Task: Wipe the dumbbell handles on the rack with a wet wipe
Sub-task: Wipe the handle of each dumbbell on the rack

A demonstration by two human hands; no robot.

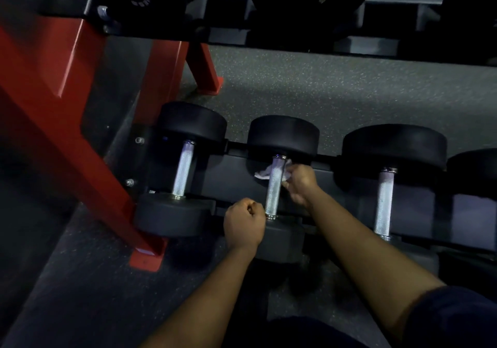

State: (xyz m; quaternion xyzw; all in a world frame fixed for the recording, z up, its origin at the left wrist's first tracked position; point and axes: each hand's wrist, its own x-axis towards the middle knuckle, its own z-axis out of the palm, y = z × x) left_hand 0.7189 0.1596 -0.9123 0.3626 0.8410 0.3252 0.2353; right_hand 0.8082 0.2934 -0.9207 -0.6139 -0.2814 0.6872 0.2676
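The right hand (301, 183) pinches a crumpled white wet wipe (264, 173) behind the knurled silver dumbbell handle (274, 194); best wrap it fully round, then slide end to end. The left hand (243, 224) has its grip clenched, empty.

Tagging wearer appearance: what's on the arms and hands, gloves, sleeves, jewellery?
Bare left hand and right hand: no gloves, watch or wristband visible. Both forearms uncovered. A dark navy sleeve on the right upper arm; none visible on the left.

Open gaps separate the dumbbell handles (275, 183); black heads (283, 135) bound them.
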